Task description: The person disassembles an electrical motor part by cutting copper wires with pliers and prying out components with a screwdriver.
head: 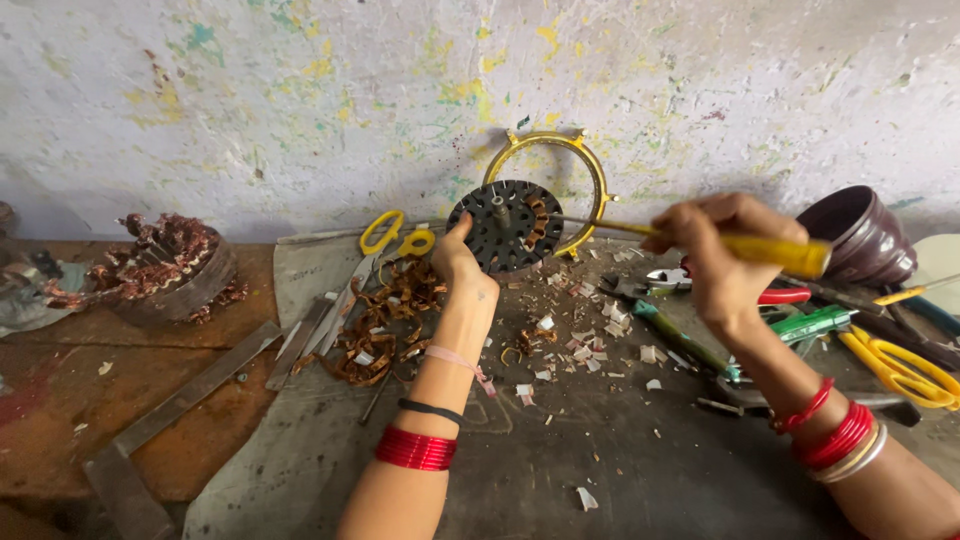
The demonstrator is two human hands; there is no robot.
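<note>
Nearest the camera, on the dark mat (600,460) littered with pale scraps of insulation (590,350), both forearms reach forward, so the work sits at arm's length against the paint-flecked wall (300,100). Just beyond, the left hand (462,262) grips the edge of a round slotted stator core (505,225) and props it upright, seemingly to steady it, while the right hand (722,255) is clenched on a yellow-handled screwdriver (770,250) whose shaft points into the copper winding in the slots. Behind the core leans a yellow metal ring (590,165), with yellow scissors (395,235) and a heap of stripped copper wire (385,320) kept within reach at its left.
</note>
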